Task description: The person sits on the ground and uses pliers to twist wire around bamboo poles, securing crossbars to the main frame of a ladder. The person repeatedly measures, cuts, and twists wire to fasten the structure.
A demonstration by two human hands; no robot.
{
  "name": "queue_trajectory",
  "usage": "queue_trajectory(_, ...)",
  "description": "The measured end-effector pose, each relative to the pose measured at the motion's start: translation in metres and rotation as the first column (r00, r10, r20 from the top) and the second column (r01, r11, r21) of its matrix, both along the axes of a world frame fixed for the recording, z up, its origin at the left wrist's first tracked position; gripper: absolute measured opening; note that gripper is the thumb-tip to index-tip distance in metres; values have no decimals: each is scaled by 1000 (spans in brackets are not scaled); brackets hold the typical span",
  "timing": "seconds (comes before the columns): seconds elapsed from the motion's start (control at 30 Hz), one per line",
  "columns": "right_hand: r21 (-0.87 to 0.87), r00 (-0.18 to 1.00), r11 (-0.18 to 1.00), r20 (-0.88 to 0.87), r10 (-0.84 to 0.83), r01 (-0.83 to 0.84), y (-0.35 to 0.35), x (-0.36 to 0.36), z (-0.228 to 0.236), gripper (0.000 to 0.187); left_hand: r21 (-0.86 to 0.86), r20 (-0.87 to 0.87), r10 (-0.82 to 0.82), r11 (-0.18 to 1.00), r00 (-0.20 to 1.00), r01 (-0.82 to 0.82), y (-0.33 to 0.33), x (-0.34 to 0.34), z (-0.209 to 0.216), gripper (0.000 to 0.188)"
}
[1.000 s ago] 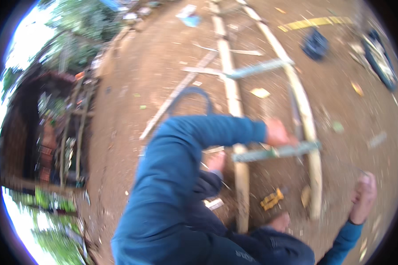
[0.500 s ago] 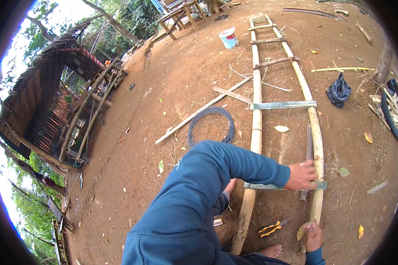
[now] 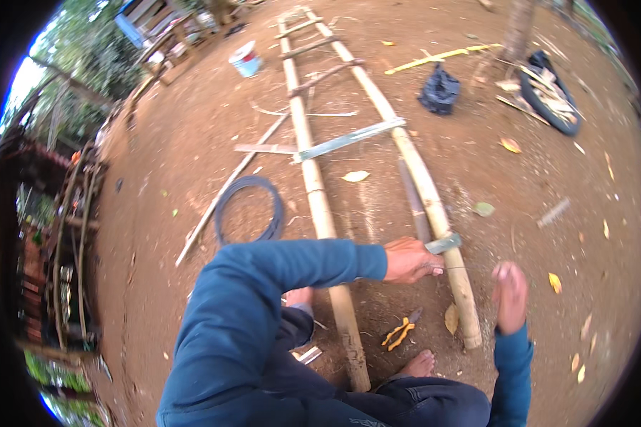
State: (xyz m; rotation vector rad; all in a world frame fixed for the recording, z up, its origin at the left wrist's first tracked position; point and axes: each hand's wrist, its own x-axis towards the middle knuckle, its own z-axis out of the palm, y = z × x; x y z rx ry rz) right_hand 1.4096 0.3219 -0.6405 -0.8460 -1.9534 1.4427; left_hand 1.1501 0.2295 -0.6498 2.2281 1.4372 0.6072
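A bamboo ladder frame with two long poles lies on bare earth. My left hand (image 3: pixel 412 261) reaches across to the right pole (image 3: pixel 424 181), fingers closed at the end of a flat green bamboo slat (image 3: pixel 443 244). A thin dark wire (image 3: pixel 470 267) crosses the pole there, from my left fingers toward my right hand. Off the pole's right side, my right hand (image 3: pixel 511 295) is raised with its fingers closed; the wire's end there is hard to see. My left forearm hides much of that slat and part of the left pole (image 3: pixel 308 156).
Yellow-handled pliers (image 3: pixel 400 332) lie between the poles near my foot. A coil of dark wire (image 3: pixel 219 213) rests left of the ladder. Farther out are a bucket (image 3: pixel 246 61), a black plastic bag (image 3: pixel 440 90) and a tire holding wood scraps (image 3: pixel 564 119).
My left hand has gone from spread over the slat to closed beside the right pole. My right hand has lifted from the pole's near end and moved out right. The view has shifted.
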Motion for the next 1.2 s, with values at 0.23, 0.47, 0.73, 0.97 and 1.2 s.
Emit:
queue_trajectory(0.23,174,938,932,-85,336,-318,-39,2,14,23,-62,-316,-124,992,941,110,36,-34,-2,18)
queue_trajectory(0.47,355,980,933,198,-23,-49,10,107,-73,14,339,-210,28,940,977,46,38,-33,-5,10)
queue_trajectory(0.73,-530,985,845,-172,-29,-68,15,127,-25,22,12,-83,53,999,995,-52,10,-18,-27,27)
queue_trajectory(0.97,52,745,917,602,287,-395,6,112,-74,19,-119,-38,199,972,979,-203,31,12,-37,18)
queue_trajectory(1.2,20,979,988,139,147,-151,20,42,-76,22,-172,-5,204,964,979,-202,37,26,-71,21)
